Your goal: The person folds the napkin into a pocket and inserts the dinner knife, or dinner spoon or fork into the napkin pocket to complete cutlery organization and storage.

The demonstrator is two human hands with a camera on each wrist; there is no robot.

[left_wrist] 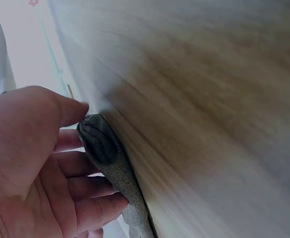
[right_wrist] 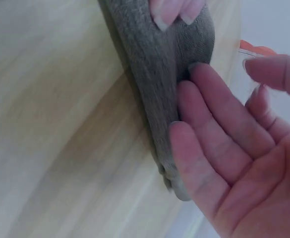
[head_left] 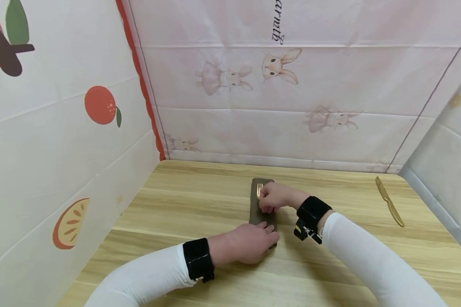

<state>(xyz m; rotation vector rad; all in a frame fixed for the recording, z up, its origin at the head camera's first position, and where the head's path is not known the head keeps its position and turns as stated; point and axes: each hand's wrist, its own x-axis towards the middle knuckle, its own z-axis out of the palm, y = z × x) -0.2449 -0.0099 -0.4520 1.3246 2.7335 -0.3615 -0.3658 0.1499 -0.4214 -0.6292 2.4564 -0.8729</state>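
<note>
A folded dark grey-brown cloth napkin (head_left: 255, 216) lies lengthwise on the wooden table. Near its far end the gold tines of a fork (head_left: 259, 187) show on top, its handle out of sight behind my right hand (head_left: 276, 197). In the right wrist view, loosely bent fingers (right_wrist: 216, 139) press against the napkin's side; thumb and index finger stand apart with nothing seen between them. At the near end my left hand (head_left: 249, 243) grips the napkin. The left wrist view shows its thumb by the rolled end (left_wrist: 99, 139) and its fingers along one side.
A gold table knife (head_left: 389, 202) lies at the far right of the wooden table (head_left: 199, 200). Printed cloth walls (head_left: 230, 132) rise along the back, left and right edges.
</note>
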